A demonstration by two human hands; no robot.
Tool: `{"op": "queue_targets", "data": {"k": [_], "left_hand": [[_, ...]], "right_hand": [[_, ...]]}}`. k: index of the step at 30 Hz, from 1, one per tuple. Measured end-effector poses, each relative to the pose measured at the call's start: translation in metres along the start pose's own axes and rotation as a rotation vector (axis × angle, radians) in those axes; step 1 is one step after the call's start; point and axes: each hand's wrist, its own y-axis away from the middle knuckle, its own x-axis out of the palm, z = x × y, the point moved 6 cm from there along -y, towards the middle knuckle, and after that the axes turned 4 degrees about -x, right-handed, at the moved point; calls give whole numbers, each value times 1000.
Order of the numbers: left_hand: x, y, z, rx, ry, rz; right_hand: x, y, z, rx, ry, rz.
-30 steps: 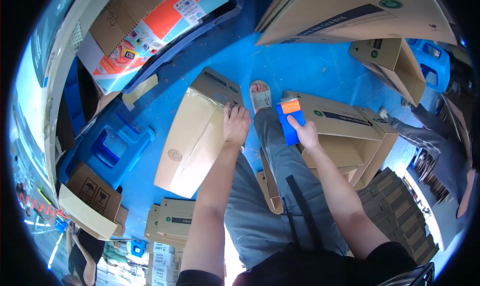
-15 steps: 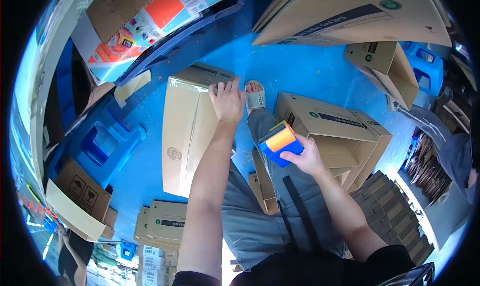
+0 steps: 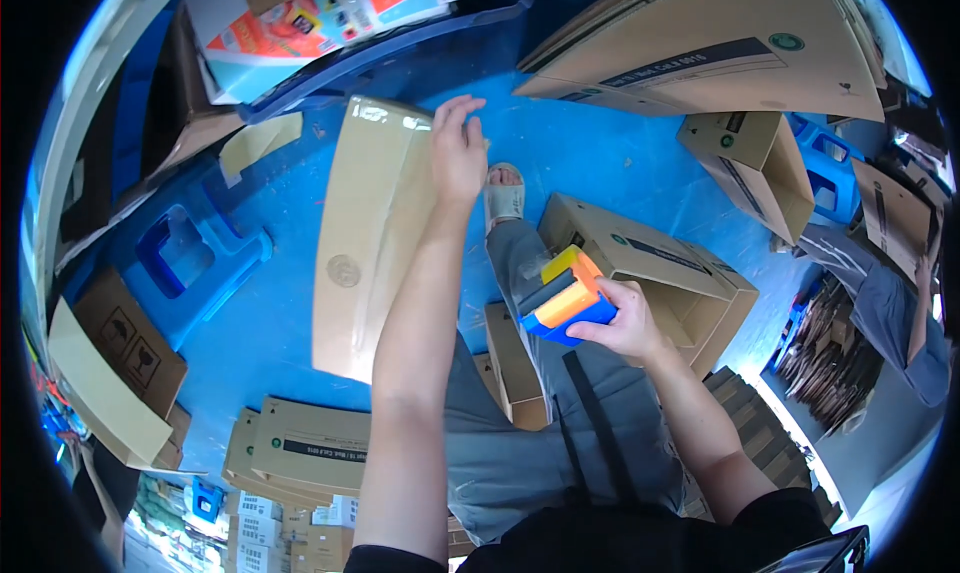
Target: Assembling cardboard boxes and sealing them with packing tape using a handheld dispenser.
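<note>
My right hand [image 3: 630, 323] is closed round a blue and orange handheld tape dispenser [image 3: 566, 305], held above my right thigh. At the right far corner of a taped brown carton [image 3: 370, 213] is my left hand [image 3: 460, 158]. Its fingers are stretched out and partly spread, reaching past the carton's edge; whether they touch it is hard to tell. Shiny clear tape shows at the carton's far end, and a round printed mark sits on its upper face. My left forearm covers part of its right side.
Open cartons [image 3: 640, 263] stand right of my legs, with another carton [image 3: 750, 168] beyond. Large flattened cardboard [image 3: 720, 58] leans at the far right. A blue stool [image 3: 190, 273] is at left, near a blue bin [image 3: 390, 58]. Another person's arm [image 3: 920, 308] shows at right.
The carton has tipped, so its far printed side no longer shows. My left hand has shifted slightly away, its fingers straighter. The tape dispenser has turned in my right hand, showing a yellow part.
</note>
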Motion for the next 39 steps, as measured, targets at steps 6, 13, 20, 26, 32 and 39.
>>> {"op": "queue_targets", "data": {"k": [6,13,20,26,32,39], "left_hand": [[-89,127,-48,-391,398,676],[-208,300,-39,-765,542,628],[-308,374,-30,-815,400,379],[-396,370,46,-721,262,162],[-441,327,184,-768,109,98],[-432,337,237,-816,101,66]], "right_hand": [[50,26,27,-77,23,-54],[176,83,79,-161,15,-9],[274,133,131,52,6,295],[291,179,80,287,85,433],[331,204,-69,528,179,358],[364,192,-80,612,193,309]]}}
